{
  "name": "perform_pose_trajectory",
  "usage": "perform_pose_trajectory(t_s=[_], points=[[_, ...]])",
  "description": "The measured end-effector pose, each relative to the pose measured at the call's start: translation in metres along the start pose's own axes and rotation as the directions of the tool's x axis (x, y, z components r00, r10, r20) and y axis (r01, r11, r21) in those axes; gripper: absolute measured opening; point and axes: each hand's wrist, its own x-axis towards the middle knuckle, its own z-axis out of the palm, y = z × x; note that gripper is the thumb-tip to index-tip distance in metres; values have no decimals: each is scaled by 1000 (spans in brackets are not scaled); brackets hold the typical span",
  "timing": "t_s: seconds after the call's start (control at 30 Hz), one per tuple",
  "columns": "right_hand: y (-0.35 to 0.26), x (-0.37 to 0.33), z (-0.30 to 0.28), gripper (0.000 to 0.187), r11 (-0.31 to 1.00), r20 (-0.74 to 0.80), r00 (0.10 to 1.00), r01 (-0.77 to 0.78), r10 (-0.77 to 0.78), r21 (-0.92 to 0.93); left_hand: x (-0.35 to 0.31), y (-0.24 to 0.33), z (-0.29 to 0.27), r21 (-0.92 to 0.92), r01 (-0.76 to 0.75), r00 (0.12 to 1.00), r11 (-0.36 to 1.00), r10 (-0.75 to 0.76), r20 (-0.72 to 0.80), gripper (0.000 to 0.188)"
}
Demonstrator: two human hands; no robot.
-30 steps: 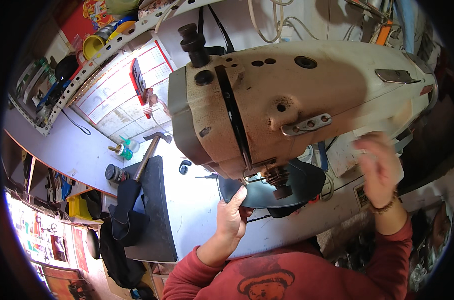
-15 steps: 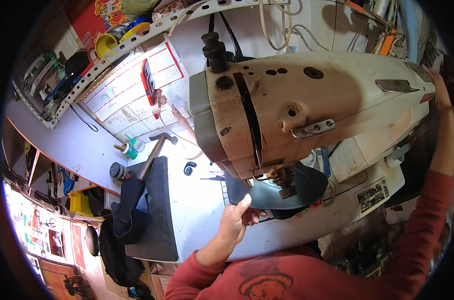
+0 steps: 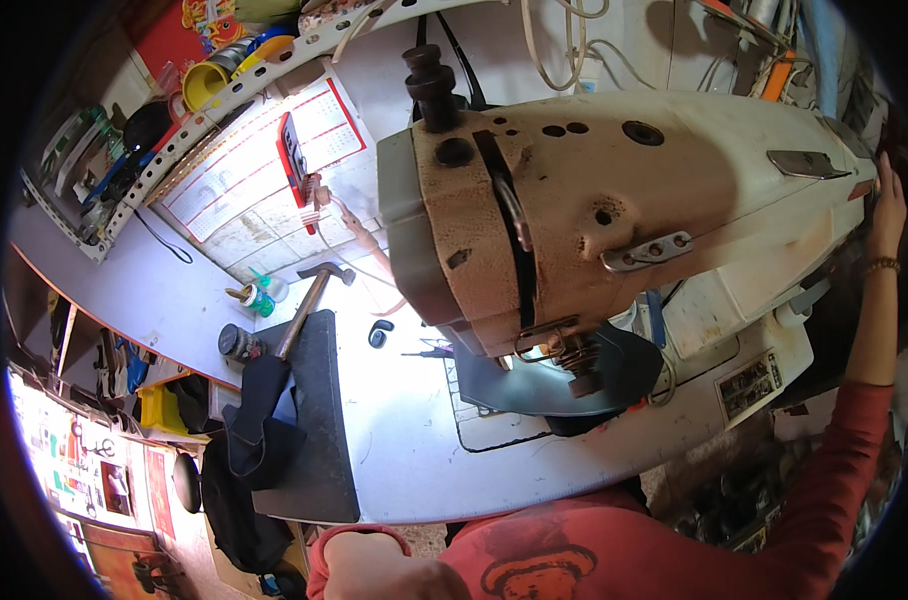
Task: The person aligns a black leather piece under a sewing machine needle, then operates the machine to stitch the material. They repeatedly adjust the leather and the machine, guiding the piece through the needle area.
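A large beige sewing machine (image 3: pixel 594 180) with oil-brown stains fills the upper right. My right hand (image 3: pixel 888 205) lies along its far right end, with fingers stretched out against the dark part there. That part is mostly hidden in shadow. My left hand (image 3: pixel 429 580) is low at the bottom edge, close to my body and away from the machine. Its fingers are out of sight. Beneath the needle area lies a smooth, dark, curved piece (image 3: pixel 624 370), partly covered by the machine head. I cannot make out its material for certain.
On the white tabletop (image 3: pixel 404 470) rests a black board (image 3: pixel 324 440) with a hammer (image 3: pixel 304 315) and black cloth pieces (image 3: pixel 259 420). A dark jar (image 3: pixel 239 343), green-labelled bottle (image 3: pixel 258 299) and small black object (image 3: pixel 379 334) stand nearby. A perforated metal rail (image 3: pixel 209 118) crosses the back left.
My left hand has drawn back from beside the dark piece to the bottom edge. My right hand has shifted slightly downward at the machine's end, fingers now straighter. The dark piece looks nearly unmoved.
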Motion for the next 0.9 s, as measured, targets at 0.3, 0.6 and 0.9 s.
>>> perform_pose_trajectory(t_s=[0.3, 0.6, 0.9], points=[[39, 16, 5, 45, 951, 26, 966, 257, -257, -171, -29, 44, 1, 481, 369, 927, 796, -355, -124, 16], [9, -71, 13, 45, 858, -141, 966, -119, 216, 500, -109, -35, -39, 509, 716, 582, -477, 5, -813, 25], [-104, -262, -15, 45, 894, -49, 918, 394, -393, 212, -115, -18, -56, 367, 924, 340, 108, 212, -916, 7]])
